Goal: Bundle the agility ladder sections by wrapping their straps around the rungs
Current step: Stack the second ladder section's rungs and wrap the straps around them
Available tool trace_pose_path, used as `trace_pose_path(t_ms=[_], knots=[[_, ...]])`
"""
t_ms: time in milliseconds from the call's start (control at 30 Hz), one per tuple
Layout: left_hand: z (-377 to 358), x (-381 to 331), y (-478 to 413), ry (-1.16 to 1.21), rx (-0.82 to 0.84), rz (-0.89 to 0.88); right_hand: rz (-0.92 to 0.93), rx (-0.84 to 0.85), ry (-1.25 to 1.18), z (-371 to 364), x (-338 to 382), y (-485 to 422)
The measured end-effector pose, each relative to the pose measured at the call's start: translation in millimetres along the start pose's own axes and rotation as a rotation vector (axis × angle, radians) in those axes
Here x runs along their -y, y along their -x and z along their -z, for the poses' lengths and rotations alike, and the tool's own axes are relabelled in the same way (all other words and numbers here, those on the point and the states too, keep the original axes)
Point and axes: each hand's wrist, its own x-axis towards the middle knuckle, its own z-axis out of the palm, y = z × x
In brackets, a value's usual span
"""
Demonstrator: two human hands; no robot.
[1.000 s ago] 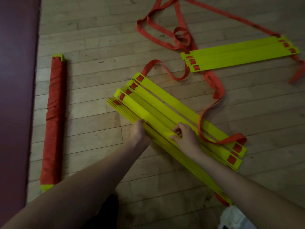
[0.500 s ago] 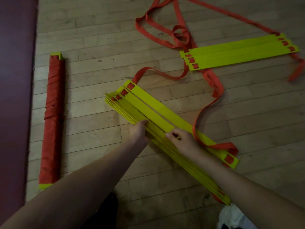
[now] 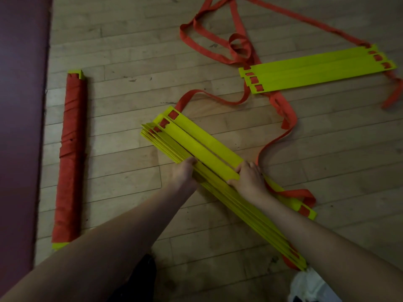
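A stack of yellow ladder rungs (image 3: pixel 196 147) lies diagonally on the wooden floor in the middle. My left hand (image 3: pixel 184 174) presses against the stack's left edge. My right hand (image 3: pixel 248 178) grips the top rungs from the right side. A red strap (image 3: pixel 287 118) runs from the stack's ends up to a second group of yellow rungs (image 3: pixel 316 69) at the upper right. A finished bundle (image 3: pixel 69 158), wrapped in red strap with yellow ends showing, lies at the left.
A dark red mat (image 3: pixel 21 127) covers the floor along the left edge. More loose red strap (image 3: pixel 218 40) loops across the floor at the top. A white shoe (image 3: pixel 309 286) shows at the bottom right.
The fanned-out rungs have been pushed together into a tighter stack. My right hand has slid to the stack's right edge; my left hand stays on its left side.
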Motion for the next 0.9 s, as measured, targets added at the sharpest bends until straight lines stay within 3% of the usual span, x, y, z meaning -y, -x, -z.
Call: trace_pose_path(t_ms=[133, 300, 400, 467, 567, 667, 900], knots=[[-3, -4, 5, 0.02, 0.031, -0.008, 0.095, 0.02, -0.156, 1, 1, 3], [1, -3, 2, 0.081, 0.273, -0.002, 0.292, -0.043, -0.253, -8, 2, 25], [3, 1, -4, 0.043, 0.185, 0.015, 0.361, 0.033, -0.244, -9, -3, 31], [6, 2, -8, -0.001, 0.085, 0.006, 0.331, 0.045, -0.275, -6, -5, 29], [5, 3, -8, 0.017, 0.072, -0.012, 0.228, -0.062, -0.297, -2, -7, 18], [2, 1, -4, 0.016, 0.106, 0.008, 0.117, 0.031, -0.287, -1, -7, 8], [3, -1, 0, 0.103, 0.228, 0.024, 0.105, 0.152, -0.336, -7, 1, 3]])
